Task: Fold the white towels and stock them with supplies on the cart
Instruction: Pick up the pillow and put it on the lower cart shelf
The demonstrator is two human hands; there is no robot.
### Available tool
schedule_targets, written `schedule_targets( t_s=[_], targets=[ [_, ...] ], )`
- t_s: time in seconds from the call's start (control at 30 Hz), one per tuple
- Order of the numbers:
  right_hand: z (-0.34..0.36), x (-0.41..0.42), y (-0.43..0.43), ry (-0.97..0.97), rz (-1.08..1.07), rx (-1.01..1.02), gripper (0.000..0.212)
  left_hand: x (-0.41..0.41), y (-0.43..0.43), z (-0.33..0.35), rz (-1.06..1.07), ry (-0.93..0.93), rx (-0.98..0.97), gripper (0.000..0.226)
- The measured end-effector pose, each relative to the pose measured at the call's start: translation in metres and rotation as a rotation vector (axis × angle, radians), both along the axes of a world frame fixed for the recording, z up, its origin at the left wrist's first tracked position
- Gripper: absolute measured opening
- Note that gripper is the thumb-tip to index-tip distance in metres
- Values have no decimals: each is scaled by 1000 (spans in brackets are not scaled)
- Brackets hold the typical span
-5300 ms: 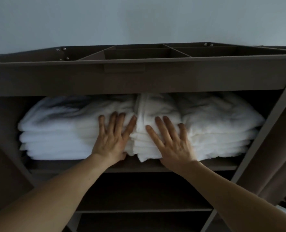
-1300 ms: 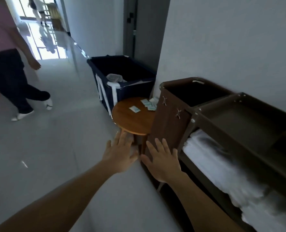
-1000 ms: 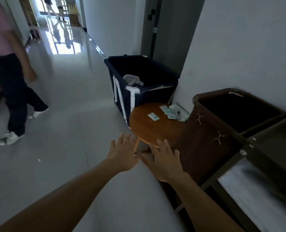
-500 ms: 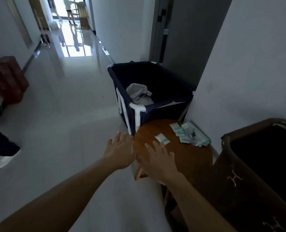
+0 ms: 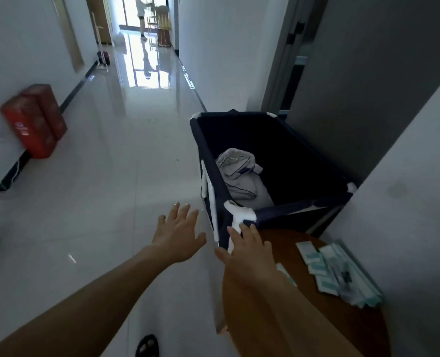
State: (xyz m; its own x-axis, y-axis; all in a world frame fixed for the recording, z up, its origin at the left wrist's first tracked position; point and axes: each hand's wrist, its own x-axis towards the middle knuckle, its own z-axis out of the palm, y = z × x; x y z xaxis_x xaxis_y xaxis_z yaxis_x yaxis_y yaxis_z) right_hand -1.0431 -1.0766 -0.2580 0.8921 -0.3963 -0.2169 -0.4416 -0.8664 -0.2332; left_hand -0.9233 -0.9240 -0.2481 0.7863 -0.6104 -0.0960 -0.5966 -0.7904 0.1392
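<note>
Glossy white corridor flooring (image 5: 126, 176) is stretching away toward a bright doorway, and it is reflecting that light. A dark grey door (image 5: 368, 73) is standing on the right-hand wall. Just before it, a navy fabric laundry bin (image 5: 298, 210) with white corner fittings is sitting against that wall, its top open. A round wooden table (image 5: 286, 243) is standing just beside the bin's near side, close to the wall. A red box (image 5: 35, 122) is leaning by the left wall, well apart from the bin.

A crumpled pale cloth (image 5: 242, 176) is lying inside the bin, in its near left corner. Teal-and-white supply packets (image 5: 334, 271) are lying in a loose pile along the table's right edge, by the wall, with a few single ones beside it.

Both arms are reaching forward. The left hand (image 5: 179, 235) is hanging over the floor left of the bin, fingers spread and holding nothing. The right hand (image 5: 247, 256) is reaching over the table's far left edge, fingers straight, with its fingertips at the bin's near white corner; whether they are touching it cannot be told.

A dark sandal (image 5: 148, 346) is showing at the bottom edge. A distant person (image 5: 141, 14) is standing at the corridor's end.
</note>
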Motion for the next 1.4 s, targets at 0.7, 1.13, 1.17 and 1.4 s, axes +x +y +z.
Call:
schedule_targets(
  t_s=[0.7,1.13,1.17,1.4],
  targets=[
    [-18,305,-175,-28,-348,61,77,361,-218,15,-441,-45,21,75],
    [-58,438,-345,-1,-524,245,74,520,-424,-28,-527,68,222,88],
    [-64,444,-354,4,-553,261,74,529,-439,-37,-543,78,240,89],
    [-130,513,-407,119,-742,362,80,608,-544,-125,-637,176,284,100]
  ],
)
